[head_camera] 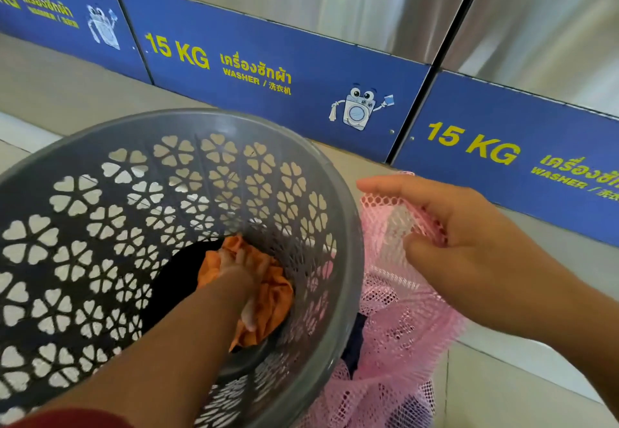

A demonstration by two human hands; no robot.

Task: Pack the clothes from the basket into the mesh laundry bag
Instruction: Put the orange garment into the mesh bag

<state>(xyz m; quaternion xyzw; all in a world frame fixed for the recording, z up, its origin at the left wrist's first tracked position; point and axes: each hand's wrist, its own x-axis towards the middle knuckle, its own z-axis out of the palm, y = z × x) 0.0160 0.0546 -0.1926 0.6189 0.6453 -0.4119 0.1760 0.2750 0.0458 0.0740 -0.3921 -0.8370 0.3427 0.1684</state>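
A round grey plastic basket [348, 226] with flower-shaped cut-outs fills the lower left. At its bottom lie an orange garment [278, 297] and a dark garment [177, 276]. My left hand [246, 271] reaches deep inside and grips the orange garment. To the right of the basket sits the pink mesh laundry bag [402, 327], with dark clothing [356, 344] showing inside it. My right hand [469, 240] pinches the bag's upper edge and holds it up.
Steel washers with blue "15 KG" panels [254, 65] stand along the back, close behind the basket and bag. A grey tiled floor [522, 390] lies underneath, with a raised step under the machines.
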